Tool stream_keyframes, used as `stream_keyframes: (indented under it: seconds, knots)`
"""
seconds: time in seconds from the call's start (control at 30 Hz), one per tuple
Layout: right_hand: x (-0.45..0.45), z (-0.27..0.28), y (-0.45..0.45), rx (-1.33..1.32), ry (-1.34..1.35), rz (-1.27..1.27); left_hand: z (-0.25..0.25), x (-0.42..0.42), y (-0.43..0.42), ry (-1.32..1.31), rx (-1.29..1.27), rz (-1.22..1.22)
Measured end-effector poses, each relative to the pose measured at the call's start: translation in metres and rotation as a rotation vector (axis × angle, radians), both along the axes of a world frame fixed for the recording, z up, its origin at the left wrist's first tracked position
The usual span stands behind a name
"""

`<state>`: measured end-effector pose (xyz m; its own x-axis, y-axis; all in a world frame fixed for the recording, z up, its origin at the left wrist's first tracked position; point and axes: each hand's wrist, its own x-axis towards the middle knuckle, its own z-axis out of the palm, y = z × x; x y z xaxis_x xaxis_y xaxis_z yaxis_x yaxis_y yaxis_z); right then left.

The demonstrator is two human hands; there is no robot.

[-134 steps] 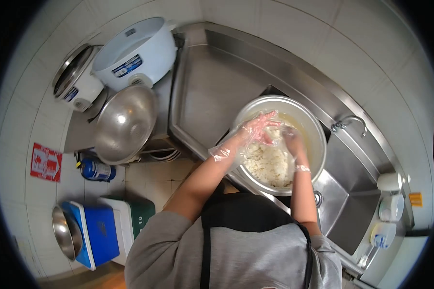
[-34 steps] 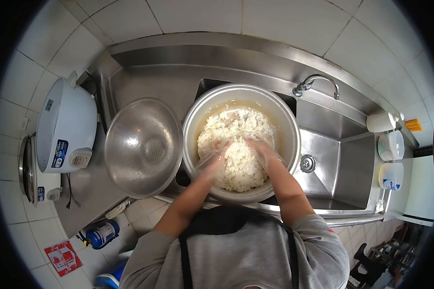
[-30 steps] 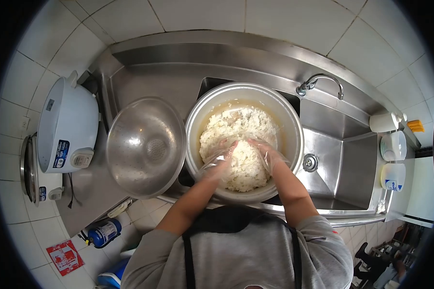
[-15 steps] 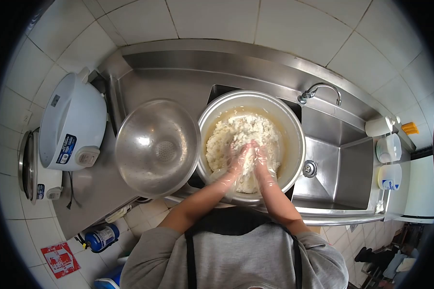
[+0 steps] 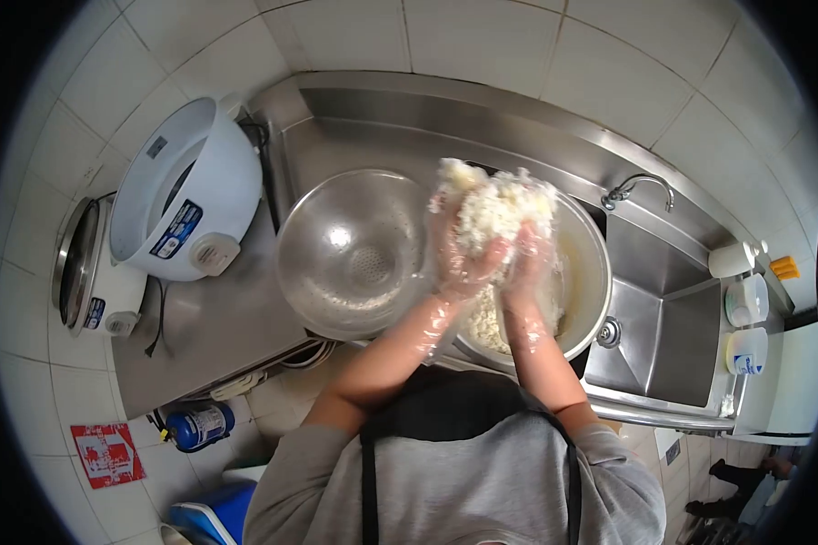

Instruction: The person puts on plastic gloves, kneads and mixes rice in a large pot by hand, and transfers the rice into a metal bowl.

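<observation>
Steel counter [image 5: 364,145] is seen at upper centre. Rice [image 5: 507,207] is gripped above pot [image 5: 597,291] by cupped fingers of left hand [image 5: 460,259] and right hand [image 5: 528,270].

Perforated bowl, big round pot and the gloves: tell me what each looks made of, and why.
Perforated bowl: likely stainless steel, polished; bright glare spots on grey, mirror-like sides.
Big round pot: metal, perhaps aluminium, with a satin finish; its pale silvery wall looks duller than the bowl.
Gloves: thin clear plastic, glossy; skin shows through and the creases glint.
</observation>
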<state>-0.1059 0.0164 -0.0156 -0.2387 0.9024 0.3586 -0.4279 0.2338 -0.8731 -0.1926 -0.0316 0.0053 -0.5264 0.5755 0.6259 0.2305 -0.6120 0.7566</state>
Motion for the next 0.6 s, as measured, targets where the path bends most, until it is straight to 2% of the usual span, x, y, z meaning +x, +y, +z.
stream_keyframes:
  seconds: [0.03, 0.07, 0.13, 0.2, 0.23, 0.33, 0.37, 0.47, 0.5, 0.53, 0.6]
  knots:
    - [-0.016, 0.019, -0.015, -0.089, 0.091, 0.088, 0.009, -0.012, -0.014, -0.035, 0.007, -0.013]
    - [-0.033, 0.037, -0.032, -0.181, 0.18, 0.175, 0.014, -0.031, -0.031, 0.171, -0.089, 0.219]
    - [-0.062, 0.028, -0.042, -0.197, 0.182, 0.349, 0.017, -0.045, -0.054, -0.208, -0.054, 0.121]
    - [-0.079, 0.03, -0.055, -0.255, 0.067, 0.47, 0.01, -0.066, -0.072, -0.272, -0.073, 0.152]
    - [-0.085, 0.038, -0.065, -0.378, 0.112, 0.55, 0.004, -0.078, -0.081, -0.306, -0.08, 0.17]
    - [-0.104, 0.021, -0.059, -0.182, -0.227, 0.728, -0.014, -0.109, -0.109, -0.373, -0.282, 0.026]
    - [-0.112, 0.017, -0.062, -0.243, -0.231, 0.77, -0.015, -0.112, -0.109, -0.392, -0.215, -0.013]
    - [-0.127, 0.013, -0.064, -0.091, -0.325, 0.786, -0.037, -0.131, -0.114, -0.589, -0.33, 0.128]
    - [-0.134, 0.0, -0.063, -0.21, -0.203, 0.88, -0.055, -0.144, -0.116, -0.4, -0.413, 0.227]
    - [-0.137, 0.001, -0.062, -0.184, -0.297, 0.869, -0.06, -0.152, -0.121, -0.209, -0.495, 0.325]
    - [-0.145, 0.003, -0.057, -0.127, -0.479, 0.84, -0.073, -0.161, -0.123, -0.209, -0.576, 0.36]
